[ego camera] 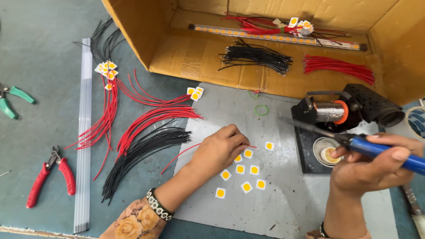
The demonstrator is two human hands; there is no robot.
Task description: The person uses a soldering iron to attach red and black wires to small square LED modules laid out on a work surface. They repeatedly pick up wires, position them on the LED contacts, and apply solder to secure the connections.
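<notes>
Head view: left hand point(218, 150) pinches red wire point(179, 156); right hand point(372, 166) clasps soldering iron point(354, 140).

The red wire point(181, 155) vanishes under the left hand's fingers point(230, 135) — its grip unseen. Beyond the right hand's fingers point(398, 155), the blue soldering iron point(385, 152) runs off the frame's edge — its tip blurred.

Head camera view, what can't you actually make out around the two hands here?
- Red wire end: hidden under the left hand.
- Soldering iron handle end: cut off by the right edge; right hand covers the grip.
- Small tin contents: partly hidden by the iron and thumb.
</notes>
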